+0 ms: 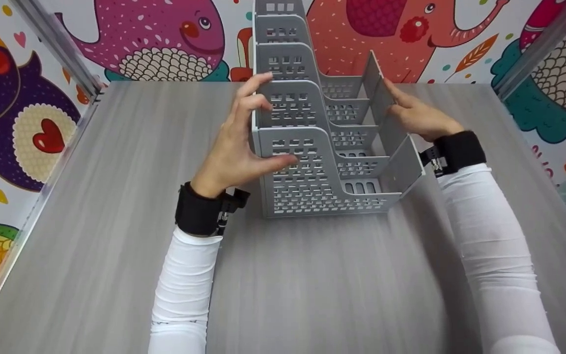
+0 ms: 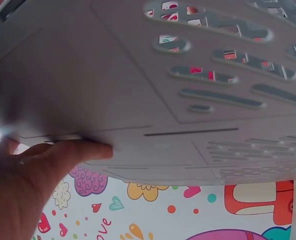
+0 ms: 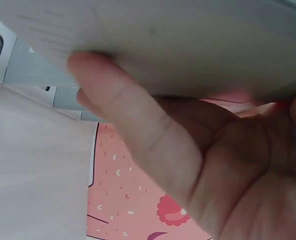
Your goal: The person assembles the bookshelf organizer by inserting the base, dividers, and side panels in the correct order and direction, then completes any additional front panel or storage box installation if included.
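A grey plastic file holder (image 1: 307, 162) with perforated walls and several upright compartments is between the two hands. Its tall side is on the left, its low front panel on the right. My left hand (image 1: 236, 142) grips the tall side: fingertips hook over the edge into a compartment, and the thumb lies against the near wall. In the left wrist view, slots cut through the grey wall (image 2: 63, 65). My right hand (image 1: 423, 115) holds the low front panel from the right; its thumb (image 3: 133, 107) presses the panel, while its other fingers are partly hidden.
The holder is at the far half of a grey wood-grain table (image 1: 116, 206). Behind the table stands a wall with cartoon animals (image 1: 165, 34). Metal posts (image 1: 62, 44) rise at both far corners. Each wrist wears a black band (image 1: 199, 211).
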Demonstrator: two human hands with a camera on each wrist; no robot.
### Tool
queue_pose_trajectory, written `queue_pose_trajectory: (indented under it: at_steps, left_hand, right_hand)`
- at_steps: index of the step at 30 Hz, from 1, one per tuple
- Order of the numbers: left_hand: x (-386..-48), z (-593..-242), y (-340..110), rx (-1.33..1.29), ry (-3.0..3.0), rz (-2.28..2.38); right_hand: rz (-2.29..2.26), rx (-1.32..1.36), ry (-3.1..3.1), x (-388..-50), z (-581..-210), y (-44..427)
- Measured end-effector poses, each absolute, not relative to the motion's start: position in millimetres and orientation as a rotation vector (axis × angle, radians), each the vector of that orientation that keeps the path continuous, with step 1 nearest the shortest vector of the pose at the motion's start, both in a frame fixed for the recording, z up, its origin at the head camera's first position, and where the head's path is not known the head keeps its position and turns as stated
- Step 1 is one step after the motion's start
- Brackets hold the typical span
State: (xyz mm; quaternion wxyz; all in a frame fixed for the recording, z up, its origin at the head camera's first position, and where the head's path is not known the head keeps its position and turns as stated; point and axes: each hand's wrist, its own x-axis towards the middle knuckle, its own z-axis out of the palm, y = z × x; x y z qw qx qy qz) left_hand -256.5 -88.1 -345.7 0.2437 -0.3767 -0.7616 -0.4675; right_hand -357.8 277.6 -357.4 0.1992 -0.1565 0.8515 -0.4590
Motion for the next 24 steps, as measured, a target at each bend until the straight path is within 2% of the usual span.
queue_pose_trajectory:
  at_steps: [8,18,24]
  left_hand:
    - [-255,-345,-88,-1.022,-2.093,-1.323]
    - [-255,-344,-88,-1.035,-2.082,-1.297]
    - [-255,-346,-87,-1.025,-2.086,-1.293]
  right_hand:
    - [-1.238,-0.429,2.43,-363,-383,272]
    - [-1.174,-0.366,2.485,-359,-383,271]
    - [-1.234,-0.317,2.405,-358,-395,267]
